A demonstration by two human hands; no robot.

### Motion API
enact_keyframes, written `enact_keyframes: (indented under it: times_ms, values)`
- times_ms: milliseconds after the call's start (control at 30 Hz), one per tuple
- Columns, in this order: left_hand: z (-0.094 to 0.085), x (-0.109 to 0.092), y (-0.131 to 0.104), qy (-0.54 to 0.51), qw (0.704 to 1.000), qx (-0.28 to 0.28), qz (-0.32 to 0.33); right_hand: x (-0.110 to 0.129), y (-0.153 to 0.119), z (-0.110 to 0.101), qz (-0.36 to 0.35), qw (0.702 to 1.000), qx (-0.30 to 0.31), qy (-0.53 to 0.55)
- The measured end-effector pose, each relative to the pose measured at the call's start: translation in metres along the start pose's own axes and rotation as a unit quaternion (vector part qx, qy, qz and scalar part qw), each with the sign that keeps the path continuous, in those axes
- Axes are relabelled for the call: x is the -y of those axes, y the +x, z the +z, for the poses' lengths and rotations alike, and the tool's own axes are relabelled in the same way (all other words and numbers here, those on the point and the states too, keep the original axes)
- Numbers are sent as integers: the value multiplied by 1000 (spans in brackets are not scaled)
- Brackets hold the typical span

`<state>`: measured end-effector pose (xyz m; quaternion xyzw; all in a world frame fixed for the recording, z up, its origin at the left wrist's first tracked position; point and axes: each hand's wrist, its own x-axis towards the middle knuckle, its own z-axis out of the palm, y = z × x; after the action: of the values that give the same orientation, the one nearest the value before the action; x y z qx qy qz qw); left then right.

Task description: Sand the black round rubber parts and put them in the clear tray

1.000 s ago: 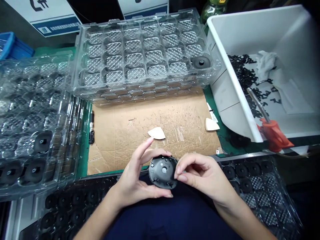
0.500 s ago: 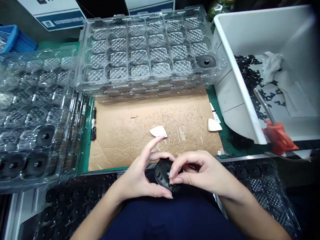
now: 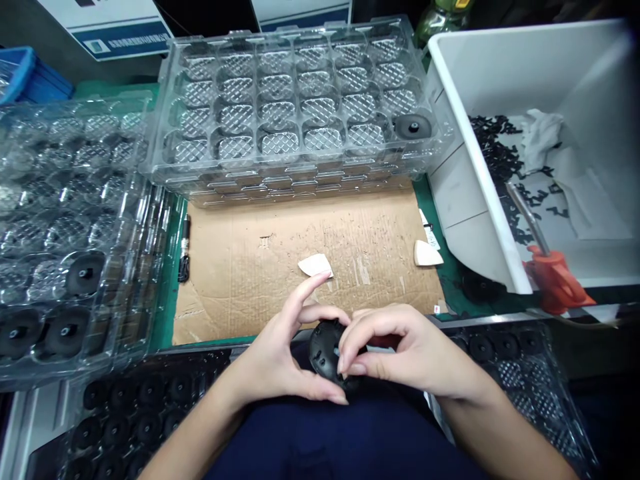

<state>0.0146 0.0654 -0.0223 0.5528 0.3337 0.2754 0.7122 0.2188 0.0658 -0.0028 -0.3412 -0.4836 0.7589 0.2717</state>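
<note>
A round black plastic part [image 3: 326, 351] with small raised pieces on its face is tilted up in front of my body. My left hand [image 3: 290, 353] grips it by the rim, thumb below and fingers above, with the index finger stretched away. My right hand [image 3: 395, 343] has thumb and index finger pinched together against the part's face; whatever is between those fingertips is hidden. Just beyond my left index fingertip, a white pointed scrap [image 3: 315, 265] lies on the cardboard sheet [image 3: 240, 287].
Stacked clear trays [image 3: 275, 143] stand at the back, one black disc [image 3: 413, 127] in a corner pocket. More trays [image 3: 75, 233] are at left. A white bin [image 3: 480, 173] at right holds small black clips [image 3: 493, 143]; an orange-handled tool [image 3: 555, 277] hangs on its edge.
My right fingertips have shifted slightly down on the face of the black part. The left hand keeps its hold, and the whole view has moved a little.
</note>
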Motion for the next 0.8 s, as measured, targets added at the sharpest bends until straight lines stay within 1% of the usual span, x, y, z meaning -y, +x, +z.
enact_keyframes:
  times_ms: [67,100,233,300,367,433,500,567,667,733,800]
  values:
    - [1,0,0,17,1000,0,3,-1,-1,0,-1,1000,2,-2]
    - [2,1,0,24,1000,-2,8,-2,-1,0,3,1000,-9,-3]
    - [4,2,3,61,996,-36,49,-11,-6,2,6,995,-99,-11]
    - [5,2,4,76,993,-48,73,-15,-9,3,-2,991,-132,-5]
    - [6,1,6,80,991,-48,91,-18,-12,3,-23,989,-141,26]
    - [8,0,7,83,990,-50,101,-21,-14,2,-55,987,-131,74]
    - [9,0,7,90,989,-55,105,-22,-16,0,-90,983,-123,100]
    - [9,0,8,99,988,-58,108,-23,-18,-2,-112,982,-132,69]
    - [9,1,8,108,987,-56,108,-23,-20,-4,-124,979,-155,-34]
    - [9,2,8,113,986,-56,109,-22,-20,-4,-125,976,-156,-84]
    - [11,2,7,118,985,-59,107,-22,-21,-3,-127,975,-151,-107]
